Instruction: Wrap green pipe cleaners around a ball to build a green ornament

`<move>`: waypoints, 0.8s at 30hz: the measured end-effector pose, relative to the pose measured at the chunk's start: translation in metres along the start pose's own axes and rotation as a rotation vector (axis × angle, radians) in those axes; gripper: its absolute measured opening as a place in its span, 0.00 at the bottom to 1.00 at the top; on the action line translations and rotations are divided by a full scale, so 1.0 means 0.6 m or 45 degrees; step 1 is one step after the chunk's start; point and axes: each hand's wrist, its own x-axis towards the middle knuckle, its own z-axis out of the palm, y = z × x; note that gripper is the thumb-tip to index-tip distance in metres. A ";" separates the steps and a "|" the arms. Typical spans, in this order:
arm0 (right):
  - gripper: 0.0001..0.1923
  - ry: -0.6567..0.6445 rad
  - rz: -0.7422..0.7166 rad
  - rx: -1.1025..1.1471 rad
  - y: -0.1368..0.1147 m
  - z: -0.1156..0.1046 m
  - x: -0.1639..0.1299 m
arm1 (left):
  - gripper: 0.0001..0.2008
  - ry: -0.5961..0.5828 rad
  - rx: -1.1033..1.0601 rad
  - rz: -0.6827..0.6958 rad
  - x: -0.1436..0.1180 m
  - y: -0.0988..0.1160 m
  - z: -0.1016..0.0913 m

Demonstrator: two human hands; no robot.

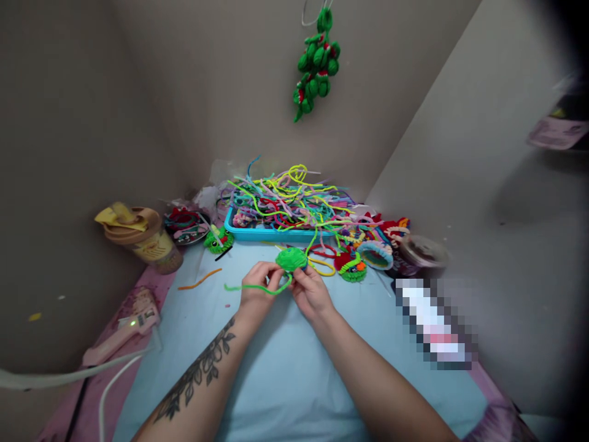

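Both hands meet over the middle of the blue-covered table around a rounded green piece made of pipe cleaner (291, 259). My left hand (261, 283) pinches its left side, with the fingers bent and closed. A loose bright green pipe-cleaner end (248, 286) runs from beneath the piece out to the left, across my left fingers. My right hand (311, 290) grips the piece's lower right side between thumb and fingers. The undersides of the fingertips are hidden. Just beyond my right hand lie scissors with red and yellow handles (322, 266).
Behind sits a blue tray (276, 235) heaped with colourful pipe cleaners. Green fuzzy figures (218, 239) and a red-green one (350, 267) flank it. A lidded cup (142, 236) and pink glue gun (122, 328) are left; a tape roll (421, 255) and pixelated object (435, 324) are right.
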 end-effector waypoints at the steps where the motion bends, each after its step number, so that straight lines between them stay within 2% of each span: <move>1: 0.12 -0.007 -0.023 -0.022 0.000 -0.001 0.001 | 0.07 0.014 -0.115 -0.122 0.001 0.001 0.002; 5: 0.12 0.000 -0.078 -0.085 0.000 -0.002 0.002 | 0.11 0.085 -0.554 -0.512 0.009 -0.001 0.011; 9: 0.11 0.007 -0.127 -0.144 0.001 0.000 0.000 | 0.14 0.124 -0.712 -0.723 0.013 -0.003 0.014; 18: 0.10 0.007 -0.238 -0.359 0.007 -0.008 0.003 | 0.20 0.145 -0.800 -0.854 0.014 0.010 0.006; 24: 0.09 0.022 -0.230 -0.366 0.008 -0.011 0.005 | 0.25 0.050 -0.876 -0.911 0.016 0.013 0.002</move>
